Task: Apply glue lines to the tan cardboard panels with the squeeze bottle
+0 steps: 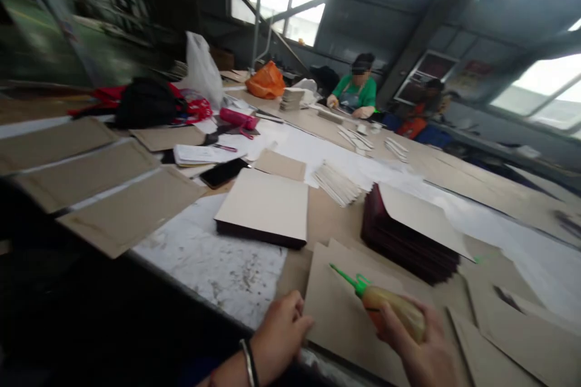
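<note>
My right hand (420,351) is closed around a yellowish glue bottle (394,307) with a green nozzle that points up and to the left. Under it lies a brown cardboard sheet (338,320) on the table. My left hand (279,338), with a bangle on the wrist, rests on the left edge of that sheet, fingers curled against it. Just beyond stands a stack of dark maroon covers (408,242) with a pale sheet on top.
A second flat stack topped with grey board (265,205) lies left of centre, a black phone (223,172) behind it. Brown boards (104,187) line the left edge. Bags and clutter sit at the far left. Two other people work at the table's far end (358,91).
</note>
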Tool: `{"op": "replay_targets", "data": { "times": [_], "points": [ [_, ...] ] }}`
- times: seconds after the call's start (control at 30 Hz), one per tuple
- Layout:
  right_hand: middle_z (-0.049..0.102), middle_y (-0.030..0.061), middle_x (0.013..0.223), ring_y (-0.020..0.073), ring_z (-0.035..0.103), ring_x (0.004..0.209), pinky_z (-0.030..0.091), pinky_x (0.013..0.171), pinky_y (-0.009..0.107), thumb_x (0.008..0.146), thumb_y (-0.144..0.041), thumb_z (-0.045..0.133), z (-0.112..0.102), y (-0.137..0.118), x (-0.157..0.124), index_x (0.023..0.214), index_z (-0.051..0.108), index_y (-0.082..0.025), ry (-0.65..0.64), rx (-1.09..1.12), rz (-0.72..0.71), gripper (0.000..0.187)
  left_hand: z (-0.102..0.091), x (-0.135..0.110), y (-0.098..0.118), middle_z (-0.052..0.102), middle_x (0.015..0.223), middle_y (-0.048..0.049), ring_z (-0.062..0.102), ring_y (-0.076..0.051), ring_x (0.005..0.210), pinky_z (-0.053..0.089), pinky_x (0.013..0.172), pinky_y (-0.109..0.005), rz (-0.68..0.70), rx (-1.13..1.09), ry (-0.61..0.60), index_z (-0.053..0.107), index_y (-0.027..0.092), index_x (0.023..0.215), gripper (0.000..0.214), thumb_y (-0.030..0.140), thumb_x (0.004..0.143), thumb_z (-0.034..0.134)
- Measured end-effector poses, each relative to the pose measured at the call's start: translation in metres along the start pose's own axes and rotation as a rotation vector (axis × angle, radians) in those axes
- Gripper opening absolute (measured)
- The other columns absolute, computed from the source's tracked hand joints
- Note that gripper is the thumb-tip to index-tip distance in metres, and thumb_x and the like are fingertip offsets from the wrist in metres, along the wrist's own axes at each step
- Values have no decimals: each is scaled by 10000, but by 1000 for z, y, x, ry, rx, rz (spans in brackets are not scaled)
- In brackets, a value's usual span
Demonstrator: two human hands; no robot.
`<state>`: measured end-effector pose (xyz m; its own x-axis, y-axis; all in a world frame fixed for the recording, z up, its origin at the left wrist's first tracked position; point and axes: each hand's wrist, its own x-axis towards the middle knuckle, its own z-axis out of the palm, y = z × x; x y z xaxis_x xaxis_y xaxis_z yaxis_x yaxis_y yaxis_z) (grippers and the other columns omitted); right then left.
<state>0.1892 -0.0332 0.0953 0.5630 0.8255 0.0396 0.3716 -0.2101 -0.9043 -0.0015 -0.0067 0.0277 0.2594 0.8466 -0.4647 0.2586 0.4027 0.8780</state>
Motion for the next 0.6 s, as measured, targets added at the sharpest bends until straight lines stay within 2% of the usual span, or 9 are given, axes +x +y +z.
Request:
{"op": "replay_targets", "data": {
  "times": [0.1, 0.3, 0.47, 0.6],
  "points": [
    [631, 45, 846, 277, 639, 734, 543, 598, 380, 645, -636, 696, 6, 1, 4, 973, 548, -221, 21, -97, -70, 550, -5, 4, -4, 493, 524, 71, 436, -92, 341, 246, 329, -188, 7, -25, -95, 347, 229, 754, 153, 337, 753, 455],
    [604, 48, 857, 251, 606, 738, 514, 620, 373, 714, -585, 648, 18, -3, 15, 980, 516, -219, -15, -166, -184, 471, -12, 1, -2, 542, 561, 38, 469, -90, 360, 247, 331, -182, 50, -21, -138, 389, 213, 795, 331, 539, 738, 405],
    [607, 46, 829, 230, 589, 721, 495, 654, 366, 726, -526, 652, 27, -5, 26, 947, 517, -215, -69, -219, -271, 404, -16, 0, 0, 526, 528, 43, 410, -70, 341, 258, 358, -188, 58, -31, -146, 400, 209, 780, 401, 604, 710, 385],
    [599, 49, 824, 235, 582, 728, 483, 661, 371, 729, -514, 644, 28, -9, 29, 929, 507, -217, -98, -253, -283, 383, -16, 0, 0, 520, 515, 47, 400, -73, 335, 268, 364, -200, 43, -44, -151, 398, 212, 774, 437, 640, 684, 393]
  ]
}}
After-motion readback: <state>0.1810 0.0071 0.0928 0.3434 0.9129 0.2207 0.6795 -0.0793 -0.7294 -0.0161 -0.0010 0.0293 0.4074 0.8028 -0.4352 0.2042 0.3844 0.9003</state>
